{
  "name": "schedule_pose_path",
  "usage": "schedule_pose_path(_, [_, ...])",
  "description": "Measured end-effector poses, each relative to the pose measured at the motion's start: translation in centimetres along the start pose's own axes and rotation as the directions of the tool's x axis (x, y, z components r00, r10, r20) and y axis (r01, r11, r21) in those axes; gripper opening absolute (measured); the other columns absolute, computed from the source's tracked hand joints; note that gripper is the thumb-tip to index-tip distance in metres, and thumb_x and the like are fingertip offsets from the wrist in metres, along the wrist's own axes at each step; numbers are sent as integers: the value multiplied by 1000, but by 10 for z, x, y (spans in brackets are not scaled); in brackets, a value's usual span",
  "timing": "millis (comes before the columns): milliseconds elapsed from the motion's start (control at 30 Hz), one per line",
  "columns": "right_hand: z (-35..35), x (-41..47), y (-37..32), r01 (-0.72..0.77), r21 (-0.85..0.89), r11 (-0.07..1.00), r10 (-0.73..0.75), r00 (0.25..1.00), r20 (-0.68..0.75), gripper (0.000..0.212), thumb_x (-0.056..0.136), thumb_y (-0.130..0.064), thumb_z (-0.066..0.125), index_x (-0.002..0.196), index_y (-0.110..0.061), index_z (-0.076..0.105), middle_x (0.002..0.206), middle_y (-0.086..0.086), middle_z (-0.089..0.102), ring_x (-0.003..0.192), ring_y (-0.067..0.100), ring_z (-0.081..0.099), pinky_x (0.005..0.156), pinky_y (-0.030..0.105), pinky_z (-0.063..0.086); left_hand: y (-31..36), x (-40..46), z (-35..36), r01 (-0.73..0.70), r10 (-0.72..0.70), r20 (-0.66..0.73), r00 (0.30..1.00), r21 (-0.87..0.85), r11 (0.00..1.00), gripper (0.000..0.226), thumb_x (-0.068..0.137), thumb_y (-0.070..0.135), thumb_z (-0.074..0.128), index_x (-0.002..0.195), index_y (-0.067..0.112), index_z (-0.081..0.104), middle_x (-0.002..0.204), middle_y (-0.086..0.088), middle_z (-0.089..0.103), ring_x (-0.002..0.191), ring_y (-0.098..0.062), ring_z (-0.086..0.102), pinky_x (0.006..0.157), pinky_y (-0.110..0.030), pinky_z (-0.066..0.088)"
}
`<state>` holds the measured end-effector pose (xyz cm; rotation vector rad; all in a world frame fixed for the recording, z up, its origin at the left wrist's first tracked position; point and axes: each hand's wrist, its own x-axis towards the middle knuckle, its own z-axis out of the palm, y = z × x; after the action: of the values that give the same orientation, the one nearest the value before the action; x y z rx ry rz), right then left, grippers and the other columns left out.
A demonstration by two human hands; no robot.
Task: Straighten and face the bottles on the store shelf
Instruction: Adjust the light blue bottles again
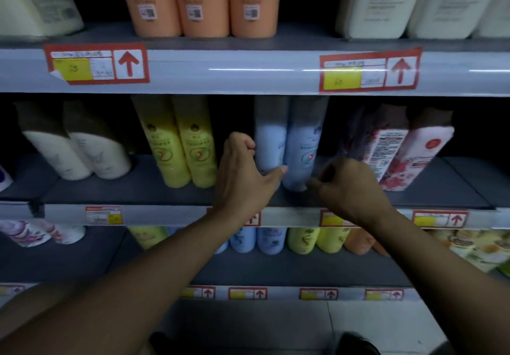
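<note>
Two pale blue bottles stand side by side on the middle shelf (132,192). My left hand (242,172) wraps the left blue bottle (269,139), fingers curled on its left side and thumb across its lower front. My right hand (347,186) is curled at the lower right of the right blue bottle (302,145), fingertips touching its base. Left of them stand two yellow bottles (182,145) with their labels facing front.
Two white bottles (80,150) stand at the left, pink floral bottles (400,147) lean at the right. Orange bottles (201,1) and white bottles (386,1) fill the shelf above. Blue, yellow and orange bottles (276,240) line the shelf below. Price tags run along the shelf edges.
</note>
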<state>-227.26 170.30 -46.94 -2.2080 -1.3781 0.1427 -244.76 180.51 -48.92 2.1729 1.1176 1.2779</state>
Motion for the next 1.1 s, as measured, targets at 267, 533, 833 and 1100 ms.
schedule_pose_path(267, [13,13,11,54,254,966,-43,998,-50,69,78,-35,88,132,-12,51,120,3,68,109,19,65,84,24,45,6,-1,26,105,-106,-118,987,-14,994,86,56,55,93,108,18,36,108,2,42,95,-16,49,77,-28,43])
schedule_pose_path(533, [27,20,4,150,367,918,-128,988,-84,59,82,-32,85,130,-20,53,126,-1,68,112,12,65,89,21,49,-6,1,30,114,-129,-123,984,-123,986,77,61,47,94,110,18,42,109,1,49,94,-17,58,82,-41,54])
schedule_pose_path(833, [33,23,4,136,356,925,-99,988,-120,62,78,-32,88,127,-22,51,127,2,65,115,17,64,98,39,55,-11,2,21,146,-158,-66,985,-161,976,65,66,35,92,109,21,46,106,3,59,86,-6,63,73,-29,57])
schedule_pose_path(1100, [38,25,-1,127,329,936,-90,988,-126,65,77,-37,89,126,-19,51,127,6,60,116,20,60,96,33,52,-16,3,17,171,-182,-41,982,-200,965,60,69,24,89,112,22,48,106,9,62,86,4,64,67,-17,54])
